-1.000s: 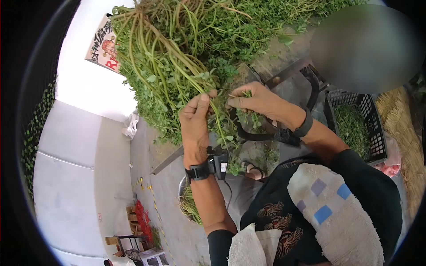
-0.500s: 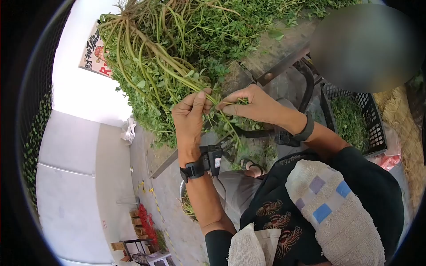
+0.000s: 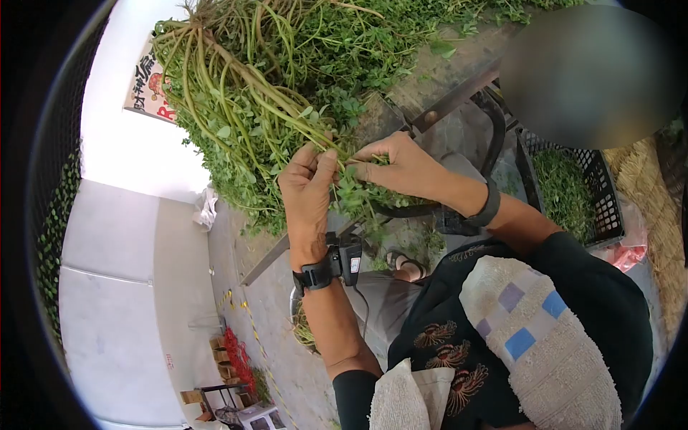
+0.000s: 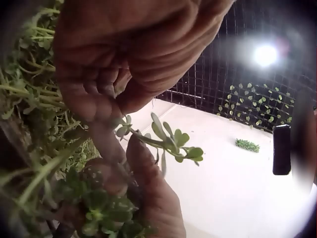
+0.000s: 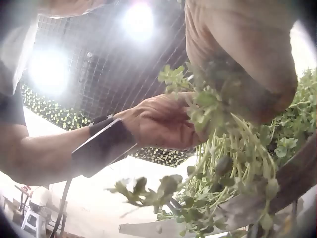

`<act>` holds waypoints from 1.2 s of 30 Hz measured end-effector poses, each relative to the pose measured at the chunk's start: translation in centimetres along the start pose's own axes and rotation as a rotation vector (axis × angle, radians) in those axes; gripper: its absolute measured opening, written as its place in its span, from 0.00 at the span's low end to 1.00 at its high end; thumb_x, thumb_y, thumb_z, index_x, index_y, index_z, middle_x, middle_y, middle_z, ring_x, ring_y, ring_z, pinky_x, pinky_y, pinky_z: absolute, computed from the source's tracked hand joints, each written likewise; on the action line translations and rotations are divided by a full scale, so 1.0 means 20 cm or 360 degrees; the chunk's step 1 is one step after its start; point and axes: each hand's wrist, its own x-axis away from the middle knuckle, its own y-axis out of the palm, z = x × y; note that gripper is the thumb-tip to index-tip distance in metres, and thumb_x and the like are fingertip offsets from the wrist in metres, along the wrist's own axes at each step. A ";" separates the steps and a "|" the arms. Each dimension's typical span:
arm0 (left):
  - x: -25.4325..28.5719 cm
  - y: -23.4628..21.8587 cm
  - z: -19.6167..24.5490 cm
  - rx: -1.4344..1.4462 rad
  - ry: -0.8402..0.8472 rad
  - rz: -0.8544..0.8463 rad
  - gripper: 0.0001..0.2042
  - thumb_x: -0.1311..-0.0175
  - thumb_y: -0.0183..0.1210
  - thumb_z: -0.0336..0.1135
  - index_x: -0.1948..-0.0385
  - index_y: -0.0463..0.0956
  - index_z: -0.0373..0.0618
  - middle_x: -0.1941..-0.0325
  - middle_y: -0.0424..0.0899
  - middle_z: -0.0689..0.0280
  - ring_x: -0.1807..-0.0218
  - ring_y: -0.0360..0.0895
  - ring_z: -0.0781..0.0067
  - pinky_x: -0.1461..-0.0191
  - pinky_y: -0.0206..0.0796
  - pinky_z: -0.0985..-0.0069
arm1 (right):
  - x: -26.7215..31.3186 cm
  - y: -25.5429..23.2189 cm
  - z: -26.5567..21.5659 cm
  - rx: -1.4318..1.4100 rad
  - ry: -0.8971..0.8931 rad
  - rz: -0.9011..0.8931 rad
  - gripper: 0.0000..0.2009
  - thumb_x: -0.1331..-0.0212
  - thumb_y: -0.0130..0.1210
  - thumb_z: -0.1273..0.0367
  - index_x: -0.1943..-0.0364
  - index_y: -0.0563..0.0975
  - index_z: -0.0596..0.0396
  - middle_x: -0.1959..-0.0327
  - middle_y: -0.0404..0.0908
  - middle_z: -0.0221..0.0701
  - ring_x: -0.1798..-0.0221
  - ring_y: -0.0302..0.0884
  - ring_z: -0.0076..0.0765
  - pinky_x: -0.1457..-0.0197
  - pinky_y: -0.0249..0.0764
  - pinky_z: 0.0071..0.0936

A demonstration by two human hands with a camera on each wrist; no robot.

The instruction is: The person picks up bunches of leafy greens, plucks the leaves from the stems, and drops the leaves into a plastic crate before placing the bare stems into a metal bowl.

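A large heap of leafy purslane [image 3: 265, 154], its pale roots and thick stems uppermost, lies on the table in front of the person. My left hand [image 3: 307, 197] pinches a long stem at the heap's near side between thumb and fingers. Close beside it, my right hand [image 3: 410, 168] pinches the same stem area with thumb and forefinger, and leafy tips hang below its fingers. In the left wrist view a small purslane sprig [image 4: 171, 144] sticks out between the two hands' fingertips. Leaves partly cover the right hand's fingers in the right wrist view.
A black plastic crate [image 3: 604, 190] with loose greens inside stands at the right, by a straw mat [image 3: 648, 204]. The table's metal edge [image 3: 459, 93] and a curved black bar [image 3: 494, 132] lie beyond the right hand. Below the left forearm, a container of stems is partly hidden.
My right hand has come left to my left hand, closing the gap between their fingertips. My left hand has shifted slightly left, still holding the stem; the head view has turned a little.
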 end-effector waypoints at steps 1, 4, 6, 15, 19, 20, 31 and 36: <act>0.01 0.00 0.00 0.0002 -0.0016 0.0017 0.14 0.39 0.57 0.30 0.54 0.75 0.34 0.74 0.76 0.73 0.76 0.66 0.87 0.72 0.58 0.87 | 0.00 0.00 0.00 0.0000 0.0002 0.0002 0.16 0.48 0.58 0.62 0.64 0.80 0.62 0.81 0.77 0.36 0.78 0.71 0.24 0.72 0.68 0.27; 0.02 0.01 -0.01 -0.0027 0.0003 0.0054 0.14 0.40 0.58 0.31 0.54 0.75 0.36 0.71 0.77 0.74 0.75 0.64 0.88 0.72 0.54 0.87 | 0.01 -0.01 -0.02 -0.0530 0.0397 -0.0043 0.17 0.48 0.59 0.62 0.67 0.79 0.66 0.85 0.72 0.32 0.81 0.66 0.20 0.77 0.63 0.24; 0.02 0.02 -0.03 -0.0060 0.0029 0.0069 0.14 0.40 0.58 0.31 0.54 0.76 0.36 0.71 0.78 0.74 0.75 0.64 0.88 0.72 0.55 0.87 | 0.00 -0.01 -0.04 -0.0452 0.0392 -0.0107 0.13 0.48 0.60 0.64 0.68 0.80 0.64 0.83 0.72 0.24 0.79 0.64 0.15 0.77 0.60 0.19; 0.00 0.04 -0.06 -0.0024 -0.0017 0.0290 0.11 0.40 0.59 0.36 0.61 0.80 0.40 0.68 0.80 0.72 0.72 0.68 0.86 0.71 0.59 0.83 | -0.03 0.03 0.03 -0.0248 0.0372 0.0008 0.13 0.48 0.59 0.64 0.69 0.78 0.63 0.82 0.73 0.28 0.81 0.66 0.18 0.82 0.59 0.20; 0.00 0.01 -0.08 0.0664 -0.0001 0.0258 0.08 0.38 0.57 0.36 0.68 0.78 0.42 0.71 0.80 0.70 0.70 0.71 0.82 0.67 0.62 0.82 | -0.06 -0.06 0.03 -0.1609 0.0963 0.0398 0.09 0.46 0.55 0.66 0.71 0.76 0.60 0.78 0.77 0.30 0.84 0.66 0.20 0.83 0.61 0.19; 0.02 0.01 -0.07 0.0679 -0.0049 0.0265 0.08 0.37 0.56 0.38 0.70 0.77 0.43 0.72 0.79 0.70 0.70 0.71 0.81 0.69 0.62 0.82 | -0.06 -0.09 0.03 -0.1623 0.0828 0.0334 0.08 0.46 0.55 0.67 0.73 0.76 0.57 0.75 0.78 0.31 0.83 0.66 0.21 0.82 0.61 0.18; 0.05 0.00 -0.05 0.0624 -0.0172 0.0073 0.13 0.34 0.52 0.42 0.70 0.76 0.42 0.75 0.78 0.67 0.74 0.71 0.80 0.76 0.61 0.80 | -0.11 0.02 0.12 -0.0791 0.0336 -0.0282 0.20 0.50 0.63 0.58 0.58 0.79 0.59 0.59 0.79 0.32 0.53 0.70 0.26 0.47 0.63 0.25; 0.08 -0.06 -0.03 0.0580 -0.0193 0.0065 0.14 0.34 0.52 0.43 0.71 0.75 0.41 0.75 0.77 0.66 0.75 0.70 0.79 0.77 0.60 0.80 | -0.12 -0.01 0.15 -0.0426 0.0358 -0.0191 0.19 0.47 0.61 0.60 0.57 0.79 0.61 0.60 0.79 0.32 0.57 0.71 0.25 0.48 0.63 0.26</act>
